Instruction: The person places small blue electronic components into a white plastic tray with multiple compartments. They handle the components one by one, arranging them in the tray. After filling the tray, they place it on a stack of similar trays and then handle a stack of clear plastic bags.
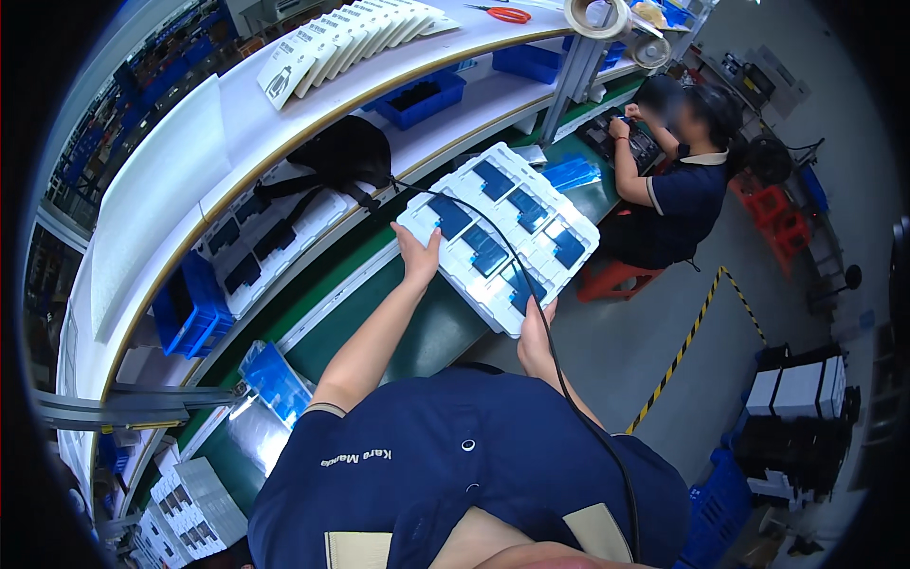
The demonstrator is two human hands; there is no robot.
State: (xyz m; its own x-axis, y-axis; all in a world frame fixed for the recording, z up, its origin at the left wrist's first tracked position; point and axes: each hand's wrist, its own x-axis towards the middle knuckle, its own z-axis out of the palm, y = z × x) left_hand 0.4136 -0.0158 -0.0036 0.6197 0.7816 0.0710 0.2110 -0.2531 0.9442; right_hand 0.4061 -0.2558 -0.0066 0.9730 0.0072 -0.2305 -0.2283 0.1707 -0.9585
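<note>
My left hand (418, 254) grips the left edge of a white plastic tray (457, 273), its thumb on the rim. At the tray's near right corner, my right hand (537, 339) is closed on the edge. Several dark, flat rectangular panels (487, 251) with blue tabs lie in the tray's separate compartments. The tray is held tilted, over the edge of a green-topped bench (403, 327). The fingers under it are hidden, and whether more trays are stacked beneath I cannot tell. A black cable (592, 429) passes over the tray and down past my right arm.
A black bag (353, 156) sits on the shelf beyond the tray. Blue bins (194, 308), a white tray with dark panels (284, 228) and blue film sheets (277, 379) lie to the left. A co-worker (697, 180) sits on a red stool (616, 282) at the right.
</note>
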